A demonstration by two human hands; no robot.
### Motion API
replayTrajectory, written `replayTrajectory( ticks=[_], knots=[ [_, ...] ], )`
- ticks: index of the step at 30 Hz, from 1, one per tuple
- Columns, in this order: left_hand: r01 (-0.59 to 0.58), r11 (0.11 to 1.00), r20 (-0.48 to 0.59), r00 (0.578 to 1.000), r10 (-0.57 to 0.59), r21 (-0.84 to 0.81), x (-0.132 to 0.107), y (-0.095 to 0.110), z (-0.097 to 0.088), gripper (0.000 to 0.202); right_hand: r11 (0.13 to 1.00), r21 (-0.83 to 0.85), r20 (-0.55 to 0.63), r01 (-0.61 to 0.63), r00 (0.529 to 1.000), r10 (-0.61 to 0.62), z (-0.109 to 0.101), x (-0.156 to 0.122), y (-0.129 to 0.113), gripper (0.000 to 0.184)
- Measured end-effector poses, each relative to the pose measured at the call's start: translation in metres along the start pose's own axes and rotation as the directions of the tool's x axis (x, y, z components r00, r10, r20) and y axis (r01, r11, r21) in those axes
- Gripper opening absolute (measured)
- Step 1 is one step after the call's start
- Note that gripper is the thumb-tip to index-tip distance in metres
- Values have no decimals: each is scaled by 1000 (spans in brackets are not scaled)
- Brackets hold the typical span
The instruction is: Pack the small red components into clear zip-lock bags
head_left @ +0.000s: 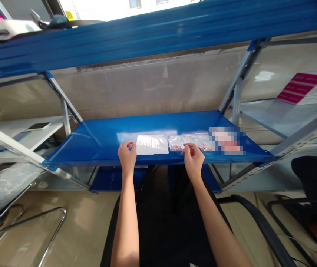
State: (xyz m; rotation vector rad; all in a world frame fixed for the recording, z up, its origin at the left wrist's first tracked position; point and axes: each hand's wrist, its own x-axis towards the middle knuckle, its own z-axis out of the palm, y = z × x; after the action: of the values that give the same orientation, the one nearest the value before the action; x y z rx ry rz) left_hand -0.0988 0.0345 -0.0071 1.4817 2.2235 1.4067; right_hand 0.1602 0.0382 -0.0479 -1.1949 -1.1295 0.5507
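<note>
My left hand rests at the front of a blue shelf board, fingers curled, just left of a white flat packet; whether anything is in them I cannot make out. My right hand is pinched with fingertips together at the near edge of a clear plastic bag holding small pink pieces. A blurred-out patch lies right of that bag on the same shelf.
A blue upper shelf hangs overhead, with grey angled uprights at both sides. A phone lies on the grey shelf at left. Metal chair frames stand at lower left; a black chair at lower right.
</note>
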Motion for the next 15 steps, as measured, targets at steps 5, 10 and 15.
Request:
replayTrajectory(
  ticks=[5, 10, 15],
  knots=[
    [-251, 967, 240, 938, 251, -33, -28, 69, 32, 23, 971, -241, -45, 8, 999, -20, 2, 2, 8, 25],
    [-255, 962, 487, 855, 177, 98, -41, 103, 76, 21, 912, -404, 65, 70, 997, -48, 4, 8, 9, 28],
    [-221, 960, 528, 843, 99, 173, -38, 103, 91, 22, 889, -448, 98, 93, 994, -55, 5, 9, 6, 31]
  ],
)
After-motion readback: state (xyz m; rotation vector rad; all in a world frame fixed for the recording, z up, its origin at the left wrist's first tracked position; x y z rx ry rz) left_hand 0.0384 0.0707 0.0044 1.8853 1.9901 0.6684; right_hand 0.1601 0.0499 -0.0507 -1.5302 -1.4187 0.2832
